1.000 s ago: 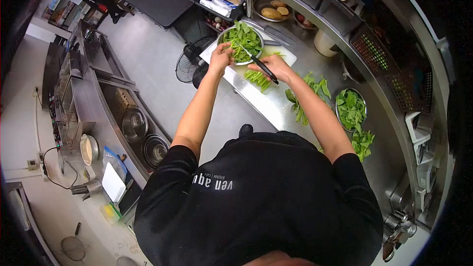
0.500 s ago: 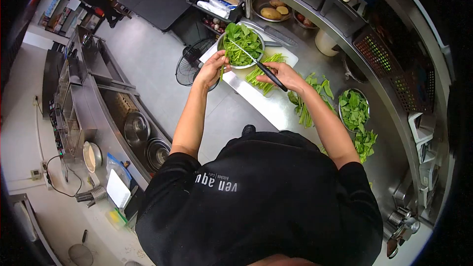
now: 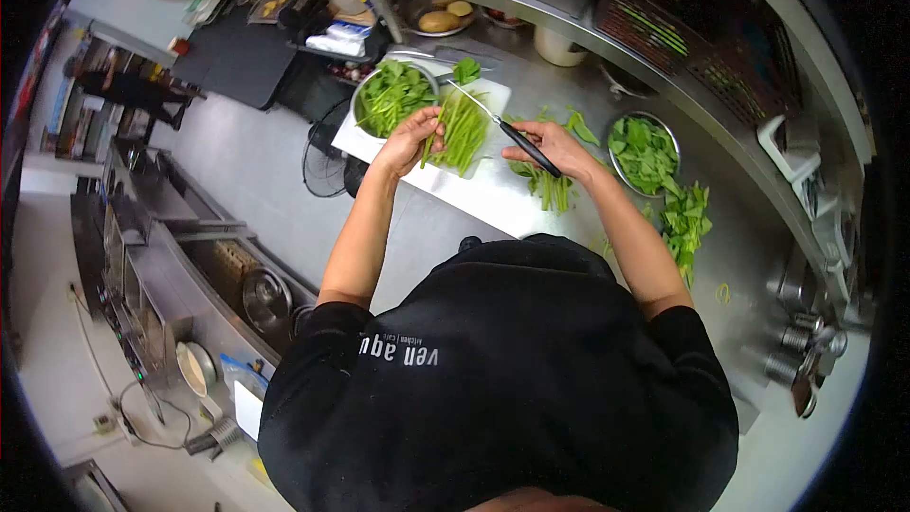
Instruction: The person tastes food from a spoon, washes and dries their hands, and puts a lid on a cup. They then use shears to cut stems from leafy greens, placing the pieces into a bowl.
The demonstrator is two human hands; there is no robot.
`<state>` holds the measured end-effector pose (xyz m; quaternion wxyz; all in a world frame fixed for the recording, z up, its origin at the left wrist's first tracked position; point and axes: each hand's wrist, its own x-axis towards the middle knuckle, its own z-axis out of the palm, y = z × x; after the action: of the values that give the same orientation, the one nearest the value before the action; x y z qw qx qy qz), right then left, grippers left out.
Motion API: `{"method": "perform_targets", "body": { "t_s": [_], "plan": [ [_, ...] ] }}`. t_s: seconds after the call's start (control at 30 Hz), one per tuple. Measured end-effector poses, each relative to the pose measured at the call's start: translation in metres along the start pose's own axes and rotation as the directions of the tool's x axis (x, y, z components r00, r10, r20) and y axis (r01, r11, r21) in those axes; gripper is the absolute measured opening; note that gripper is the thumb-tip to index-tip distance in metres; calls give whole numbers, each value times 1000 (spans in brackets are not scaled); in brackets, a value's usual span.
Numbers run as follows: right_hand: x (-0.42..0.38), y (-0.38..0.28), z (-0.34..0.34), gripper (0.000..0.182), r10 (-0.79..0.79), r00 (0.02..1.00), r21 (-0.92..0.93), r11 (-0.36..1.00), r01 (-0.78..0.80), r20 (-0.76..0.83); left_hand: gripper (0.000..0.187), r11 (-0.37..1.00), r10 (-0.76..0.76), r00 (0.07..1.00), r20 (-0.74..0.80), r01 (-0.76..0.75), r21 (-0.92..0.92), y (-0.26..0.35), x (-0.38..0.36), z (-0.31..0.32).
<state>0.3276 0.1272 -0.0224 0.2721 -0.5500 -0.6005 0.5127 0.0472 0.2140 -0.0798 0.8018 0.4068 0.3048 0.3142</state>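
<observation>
While the left hand presses its fingers closed over a bunch of green stems on the cutting board, the right hand grips a knife. Blade points away toward the bowl of leaves beyond the fingers; stems run lengthwise away from the person on the desk.

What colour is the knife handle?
Black; the knife handle sits in the right hand, clearest in the head view.
</observation>
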Motion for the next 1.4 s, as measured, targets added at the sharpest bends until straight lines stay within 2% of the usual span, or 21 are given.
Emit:
{"method": "perform_targets", "body": {
  "t_s": [0.17, 0.23, 0.37, 0.43, 0.57, 0.63, 0.67, 0.77, 0.93, 1.0, 1.07, 1.1, 1.13, 1.17, 1.23, 1.27, 1.33, 1.4],
  "plan": [
    [-56, 29, -31, 53, 59, 990, 136, 990, -42, -128, 26, 992, -123, 983, 137, 117, 54, -20, 40, 54],
    [-81, 39, -43, 45, 112, 982, 219, 973, -76, -154, 25, 986, -155, 968, 198, 138, 94, -29, 55, 79],
    [-130, 61, -64, 41, 173, 945, 288, 953, -91, -276, 23, 963, -242, 938, 249, 200, 183, -50, 84, 131],
    [-152, 74, -73, 42, 265, 907, 484, 871, -81, -326, 24, 952, -273, 922, 274, 218, 215, -62, 97, 158],
    [-191, 95, -89, 40, 337, 863, 532, 842, -96, -377, 25, 928, -340, 893, 295, 267, 261, -88, 123, 208],
    [-209, 92, -97, 38, 372, 820, 437, 883, -169, -434, 25, 904, -380, 892, 247, 301, 304, -100, 135, 233],
    [-216, 96, -99, 34, 359, 799, 362, 913, -191, -483, 23, 896, -360, 906, 220, 270, 352, -107, 141, 244],
    [-224, 114, -108, 33, 440, 753, 408, 878, -248, -489, 22, 875, -359, 918, 168, 268, 403, -126, 150, 264],
    [-227, 136, -110, 35, 445, 776, 418, 871, -259, -446, 21, 879, -345, 936, 74, 295, 375, -141, 145, 258],
    [-227, 138, -106, 31, 423, 773, 421, 879, -223, -474, 21, 881, -290, 956, -34, 281, 382, -135, 132, 250],
    [-226, 168, -111, 25, 433, 830, 583, 795, -167, -353, 23, 912, -210, 976, -64, 219, 346, -132, 124, 234],
    [-230, 140, -108, 21, 455, 809, 564, 803, -191, -373, 24, 933, -133, 988, -82, 153, 327, -126, 118, 219],
    [-230, 143, -103, 23, 363, 835, 453, 878, -157, -414, 24, 922, -21, 992, -125, 67, 381, -121, 111, 202],
    [-231, 149, -100, 23, 349, 826, 431, 891, -146, -442, 24, 926, 12, 982, -190, 61, 372, -108, 101, 180],
    [-232, 158, -94, 25, 327, 806, 407, 906, -118, -494, 24, 835, 229, 932, -280, -40, 548, -84, 85, 150],
    [-233, 158, -91, 26, 320, 793, 405, 909, -102, -518, 22, 735, 311, 905, -289, -37, 677, -68, 72, 128],
    [-235, 156, -87, 26, 332, 790, 413, 904, -110, -516, 19, 720, 438, 824, -359, -83, 689, -46, 61, 79],
    [-234, 158, -82, 28, 358, 751, 425, 898, -115, -554, 20, 788, 363, 824, -434, -22, 616, -23, 40, 55]
  ]
}}
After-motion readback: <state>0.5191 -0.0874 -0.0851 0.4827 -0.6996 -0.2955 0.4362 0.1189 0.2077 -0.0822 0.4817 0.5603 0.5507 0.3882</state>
